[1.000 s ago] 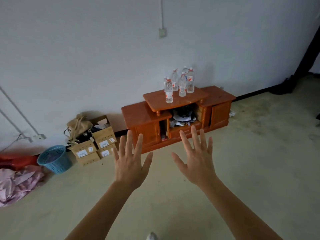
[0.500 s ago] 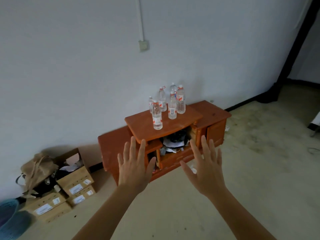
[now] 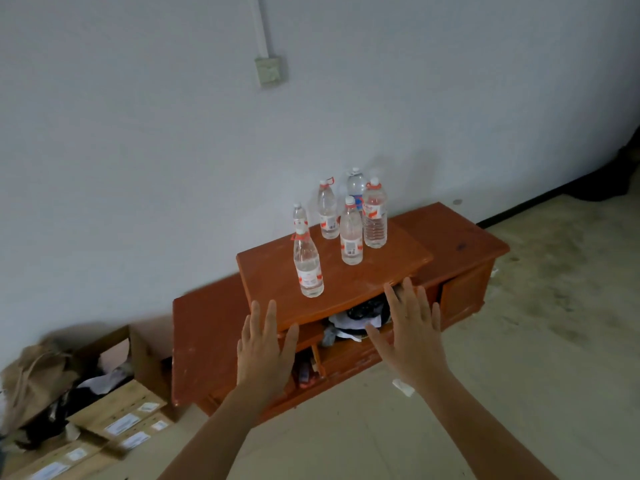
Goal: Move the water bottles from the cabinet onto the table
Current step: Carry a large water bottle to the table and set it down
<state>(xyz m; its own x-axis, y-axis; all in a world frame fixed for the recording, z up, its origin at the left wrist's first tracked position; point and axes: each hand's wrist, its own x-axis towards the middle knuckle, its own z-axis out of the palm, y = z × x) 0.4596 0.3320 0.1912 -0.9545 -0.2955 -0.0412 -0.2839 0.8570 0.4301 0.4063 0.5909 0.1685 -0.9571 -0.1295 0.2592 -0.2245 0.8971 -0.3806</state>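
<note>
Several clear water bottles stand upright on the raised middle top of a low orange-brown wooden cabinet [image 3: 349, 282] against the white wall. The nearest bottle [image 3: 308, 265] stands alone toward the front left; the others [image 3: 350, 237] cluster behind it. My left hand [image 3: 265, 348] and my right hand [image 3: 412, 337] are both stretched out in front of the cabinet, fingers straight and spread, holding nothing. They hover short of the bottles, below the cabinet's front edge. No table is in view.
An open shelf [image 3: 360, 320] under the cabinet top holds crumpled papers and dark items. Cardboard boxes [image 3: 117, 410] and a tan bag [image 3: 34, 375] sit on the floor at the left. A wall socket [image 3: 269, 70] hangs above. Bare concrete floor [image 3: 540, 341] stretches right.
The view has closed in on the cabinet, which now looks larger and nearer. Both hands stay spread and empty, now overlapping the cabinet's front.
</note>
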